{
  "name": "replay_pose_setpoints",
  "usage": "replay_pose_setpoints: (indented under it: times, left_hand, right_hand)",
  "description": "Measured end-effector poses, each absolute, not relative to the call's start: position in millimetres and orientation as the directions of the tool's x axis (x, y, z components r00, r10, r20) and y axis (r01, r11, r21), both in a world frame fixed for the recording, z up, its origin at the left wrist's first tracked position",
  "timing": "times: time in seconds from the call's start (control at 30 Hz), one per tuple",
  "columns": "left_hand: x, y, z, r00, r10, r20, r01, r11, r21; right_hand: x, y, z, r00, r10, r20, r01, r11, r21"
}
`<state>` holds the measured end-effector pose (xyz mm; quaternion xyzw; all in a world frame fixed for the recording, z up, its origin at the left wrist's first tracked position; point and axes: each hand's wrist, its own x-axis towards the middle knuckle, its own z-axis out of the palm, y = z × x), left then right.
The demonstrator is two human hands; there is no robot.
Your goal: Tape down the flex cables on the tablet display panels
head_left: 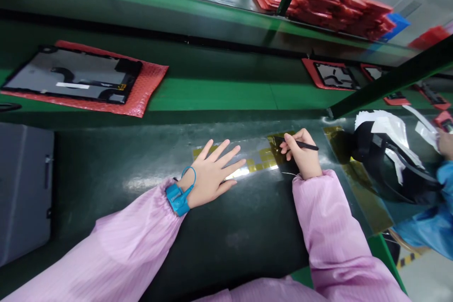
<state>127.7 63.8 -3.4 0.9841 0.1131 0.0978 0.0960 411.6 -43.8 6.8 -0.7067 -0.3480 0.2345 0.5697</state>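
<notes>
My left hand [212,170] lies flat with fingers spread on the dark work mat [141,207], pressing down a clear strip carrying small yellow tape pieces [260,158]. A blue wrist strap [179,197] sits on that wrist. My right hand [300,153] is closed around a thin black tool [306,145], whose tip rests at the right end of the strip near the yellow pieces. Both arms wear pink sleeves.
A dark panel on red bubble wrap [141,94] lies on the green belt at left, with similar ones [332,75] at right. Red bags [336,7] are stacked on the upper shelf. A grey box [21,188] stands left. A co-worker's blue sleeve [432,226] and black-white scraps [385,151] are right.
</notes>
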Motion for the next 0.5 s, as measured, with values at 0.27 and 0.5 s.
replay_pose_setpoints:
  times: [0.27,0.5]
  left_hand:
    - [127.7,63.1,-5.9,0.949,0.245,0.196,0.204,-0.957,0.209]
    - [127.6,63.0,-5.1,0.954,0.245,0.174,0.210,-0.957,0.200]
  right_hand:
    - [412.9,-40.4,9.9,0.636,0.770,0.048,0.219,-0.121,-0.968]
    - [410.4,-43.3,9.7,0.643,0.764,0.057,0.167,-0.067,-0.984]
